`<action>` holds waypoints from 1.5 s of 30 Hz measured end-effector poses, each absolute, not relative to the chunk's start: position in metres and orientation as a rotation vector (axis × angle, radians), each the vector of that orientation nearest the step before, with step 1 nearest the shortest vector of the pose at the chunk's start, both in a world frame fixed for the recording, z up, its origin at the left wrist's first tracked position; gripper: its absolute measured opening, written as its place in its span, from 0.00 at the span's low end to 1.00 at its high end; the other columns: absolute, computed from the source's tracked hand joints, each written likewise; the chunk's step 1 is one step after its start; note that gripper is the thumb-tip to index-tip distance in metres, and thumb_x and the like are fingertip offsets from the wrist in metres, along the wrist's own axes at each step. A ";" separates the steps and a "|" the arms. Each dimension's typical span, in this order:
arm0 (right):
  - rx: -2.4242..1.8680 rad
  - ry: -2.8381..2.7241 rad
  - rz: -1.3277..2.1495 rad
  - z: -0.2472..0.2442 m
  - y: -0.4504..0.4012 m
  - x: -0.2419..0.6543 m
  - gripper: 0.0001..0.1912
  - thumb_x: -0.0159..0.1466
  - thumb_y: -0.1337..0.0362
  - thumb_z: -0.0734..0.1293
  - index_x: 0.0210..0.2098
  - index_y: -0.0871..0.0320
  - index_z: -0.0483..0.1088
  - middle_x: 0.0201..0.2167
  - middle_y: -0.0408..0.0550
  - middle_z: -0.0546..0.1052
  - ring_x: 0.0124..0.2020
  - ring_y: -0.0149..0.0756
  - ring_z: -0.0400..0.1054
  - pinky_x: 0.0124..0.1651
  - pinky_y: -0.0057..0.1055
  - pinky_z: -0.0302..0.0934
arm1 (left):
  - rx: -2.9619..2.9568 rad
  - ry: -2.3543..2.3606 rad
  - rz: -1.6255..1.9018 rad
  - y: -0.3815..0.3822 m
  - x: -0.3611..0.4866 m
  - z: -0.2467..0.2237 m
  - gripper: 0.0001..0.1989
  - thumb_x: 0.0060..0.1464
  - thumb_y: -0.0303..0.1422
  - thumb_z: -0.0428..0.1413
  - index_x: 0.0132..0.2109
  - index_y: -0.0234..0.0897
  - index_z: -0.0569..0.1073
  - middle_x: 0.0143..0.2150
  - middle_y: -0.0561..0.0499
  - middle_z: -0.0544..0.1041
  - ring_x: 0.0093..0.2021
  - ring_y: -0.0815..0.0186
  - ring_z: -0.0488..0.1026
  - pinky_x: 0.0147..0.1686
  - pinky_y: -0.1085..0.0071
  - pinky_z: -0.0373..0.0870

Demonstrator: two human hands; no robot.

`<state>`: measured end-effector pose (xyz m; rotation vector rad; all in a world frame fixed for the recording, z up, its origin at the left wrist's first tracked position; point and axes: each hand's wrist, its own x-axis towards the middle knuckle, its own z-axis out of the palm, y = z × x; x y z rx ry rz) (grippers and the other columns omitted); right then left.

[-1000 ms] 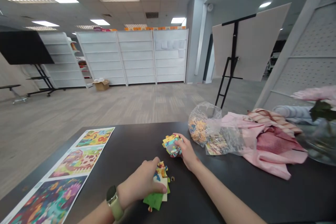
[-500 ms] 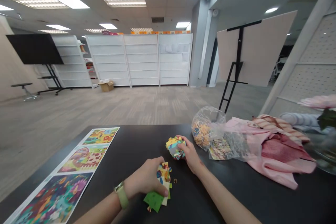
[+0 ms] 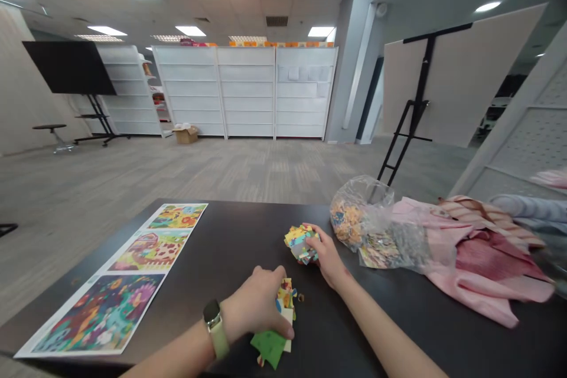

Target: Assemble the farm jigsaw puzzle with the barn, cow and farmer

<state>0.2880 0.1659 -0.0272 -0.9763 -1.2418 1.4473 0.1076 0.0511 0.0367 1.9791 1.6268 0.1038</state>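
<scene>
so the black table (image 3: 234,242) has its far edge beyond both hands, and a decent stretch of bare top runs between the left hand (image 3: 257,301) and the printed sheet (image 3: 137,277) along the left side. right side's tighter, with bags and pink cloth (image 3: 482,301) past the right hand (image 3: 326,254).

count: one sheet with three pictures, two batches of jigsaw pieces at the hands, one small loose bit (image 3: 300,297) beside the lower pile, and what look like two clear bags (image 3: 348,221) of pieces.

grip: right hand is closed on a jigsaw stack (image 3: 300,243), thumb on top. left hand is half-curled over the jigsaw pile (image 3: 270,345) on the table, thumb touching it; fingertips are hidden, can't tell if it's gripping.
</scene>
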 end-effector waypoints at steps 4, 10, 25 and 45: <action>-0.974 -1.256 1.444 -0.027 0.166 0.288 0.27 0.55 0.56 0.70 0.54 0.56 0.71 0.39 0.48 0.80 0.33 0.41 0.73 0.29 0.32 0.69 | 1.978 1.641 0.088 0.055 0.111 0.036 0.41 0.29 0.44 0.77 0.51 0.37 0.72 0.49 0.40 0.78 0.49 0.40 0.75 0.48 0.55 0.72; -0.977 -1.255 1.457 -0.026 0.165 0.288 0.27 0.55 0.56 0.70 0.54 0.55 0.71 0.39 0.47 0.80 0.32 0.40 0.73 0.29 0.32 0.68 | 1.941 1.645 0.133 0.048 0.108 0.028 0.39 0.28 0.46 0.75 0.49 0.41 0.71 0.49 0.45 0.77 0.48 0.46 0.76 0.43 0.62 0.73; -0.986 -1.262 1.456 -0.019 0.159 0.288 0.30 0.54 0.56 0.70 0.56 0.56 0.71 0.39 0.48 0.80 0.32 0.41 0.73 0.28 0.33 0.69 | 1.881 1.583 0.222 0.061 0.099 0.040 0.35 0.19 0.44 0.77 0.39 0.41 0.76 0.39 0.51 0.79 0.40 0.50 0.77 0.35 0.68 0.70; -1.002 -1.360 1.336 -0.028 0.163 0.288 0.25 0.53 0.60 0.68 0.50 0.56 0.75 0.39 0.45 0.80 0.36 0.40 0.73 0.38 0.32 0.68 | 1.938 1.651 0.136 0.028 0.123 0.024 0.43 0.32 0.39 0.75 0.56 0.33 0.70 0.51 0.39 0.75 0.53 0.41 0.70 0.53 0.56 0.65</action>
